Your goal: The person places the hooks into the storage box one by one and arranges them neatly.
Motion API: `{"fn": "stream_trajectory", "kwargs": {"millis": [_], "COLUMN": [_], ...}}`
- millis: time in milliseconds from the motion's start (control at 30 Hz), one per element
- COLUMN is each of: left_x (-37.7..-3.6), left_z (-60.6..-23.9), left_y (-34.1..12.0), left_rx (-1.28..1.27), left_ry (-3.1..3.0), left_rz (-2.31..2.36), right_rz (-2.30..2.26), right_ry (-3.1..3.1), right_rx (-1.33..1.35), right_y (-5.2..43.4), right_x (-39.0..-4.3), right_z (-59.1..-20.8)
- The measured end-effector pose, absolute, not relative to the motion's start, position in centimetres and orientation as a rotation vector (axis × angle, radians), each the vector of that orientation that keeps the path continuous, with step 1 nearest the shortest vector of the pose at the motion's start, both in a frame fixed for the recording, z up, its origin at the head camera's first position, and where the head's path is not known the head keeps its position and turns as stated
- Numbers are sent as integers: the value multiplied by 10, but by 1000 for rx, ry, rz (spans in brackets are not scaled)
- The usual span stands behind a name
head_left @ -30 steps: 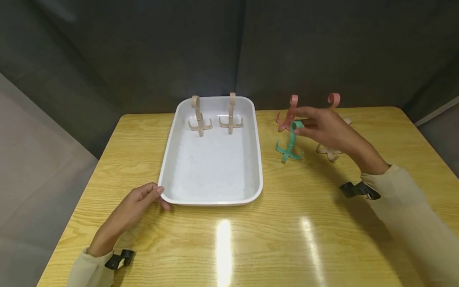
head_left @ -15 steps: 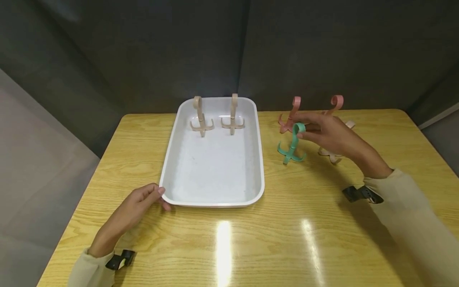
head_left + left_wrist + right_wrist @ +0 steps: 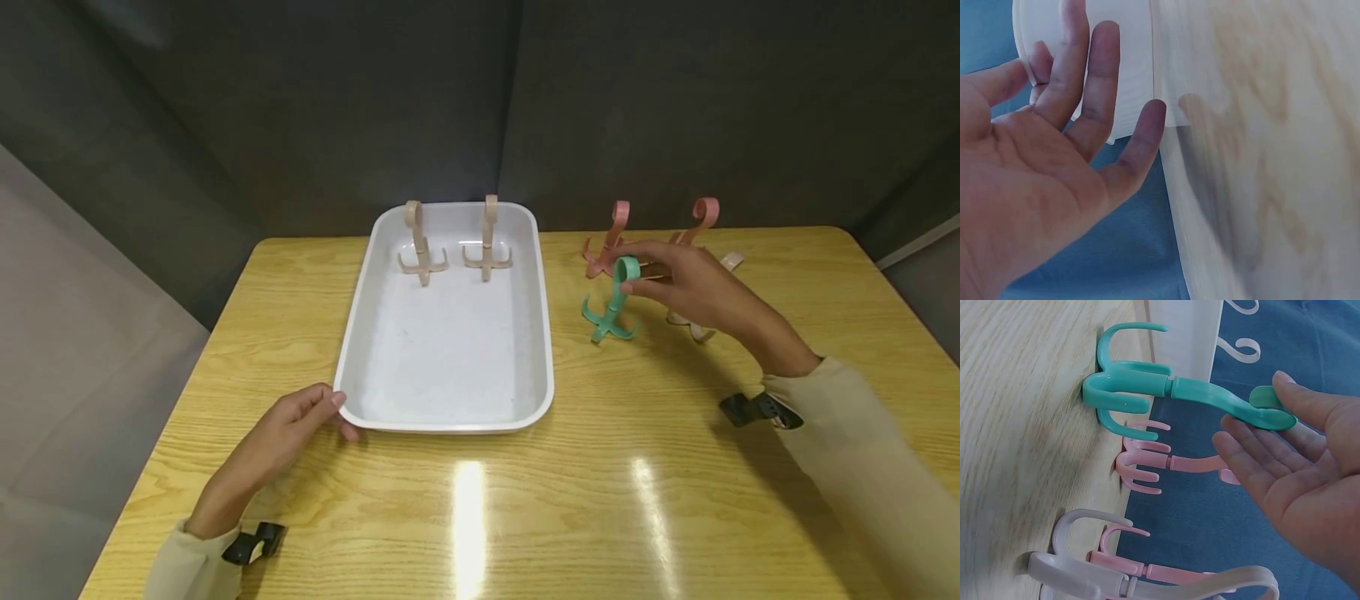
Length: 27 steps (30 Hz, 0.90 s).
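At the near left corner of the white tray [image 3: 450, 350], my left hand [image 3: 281, 437] pinches the rim between thumb and fingers. Its other fingers spread out under the corner, as the left wrist view shows. My right hand [image 3: 701, 287] holds the curled top of a green four-prong hook hanger [image 3: 615, 304], thumb on one side and fingers on the other. The hanger stands upright on its prongs at the tabletop, right of the tray. Close behind that hand are a pink hanger [image 3: 619, 218] and another pink hanger [image 3: 707, 210]. A beige hanger [image 3: 701, 333] is partly hidden by the hand.
Inside the tray's far end, a beige hanger [image 3: 423, 258] and a second beige hanger [image 3: 487, 250] stand side by side. The wooden table [image 3: 405, 517] reaches back to a dark curtain [image 3: 375, 108]. Bright reflections lie on the table's near part.
The head view has shifted slightly. My right thumb and fingers have settled a little lower round the green hanger's curl, and the left hand stays at the tray corner.
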<state>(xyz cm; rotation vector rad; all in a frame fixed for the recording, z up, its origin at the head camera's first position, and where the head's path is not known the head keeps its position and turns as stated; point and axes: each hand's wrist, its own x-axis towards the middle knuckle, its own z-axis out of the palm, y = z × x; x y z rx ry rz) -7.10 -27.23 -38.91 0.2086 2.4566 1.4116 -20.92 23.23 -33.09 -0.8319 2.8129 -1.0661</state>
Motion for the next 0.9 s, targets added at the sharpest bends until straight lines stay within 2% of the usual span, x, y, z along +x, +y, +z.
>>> {"fn": "stream_trajectory", "kwargs": {"millis": [900], "left_x": [-72], "left_z": [-388], "left_y": [-272], "left_rx": [210], "left_ry": [2459], "left_rz": [1411], "right_rz": [-1063], "right_ry": [2858], "right_rx": [-778], "right_y": [230], "right_x": [-206], "right_z": [-330]}}
